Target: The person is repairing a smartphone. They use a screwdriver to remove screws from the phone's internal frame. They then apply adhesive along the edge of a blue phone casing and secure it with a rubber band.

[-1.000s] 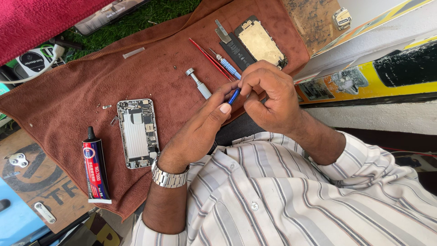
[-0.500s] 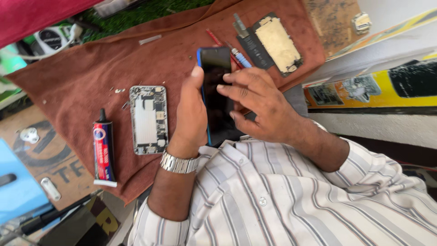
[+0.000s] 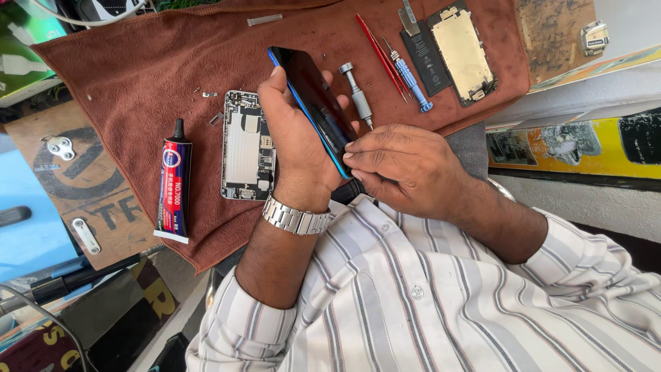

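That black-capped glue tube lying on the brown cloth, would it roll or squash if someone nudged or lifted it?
The glue tube lies flat on the brown cloth, and its bottom end looks crimped flat, so it probably would not roll far. The body looks like soft, thin tube, so it likely dents when squeezed. It seems small and slim, probably light to lift.

Bright, even daylight is flooding the brown cloth (image 3: 138, 76), casting only soft shadows. The phone's dark screen (image 3: 318, 103) is showing faint glare; edges are bending slightly.

A dark phone screen (image 3: 318, 103) with a blue edge stands tilted at centre. At left on the brown cloth lies a black glue tube (image 3: 172, 186) with a red-and-blue label.
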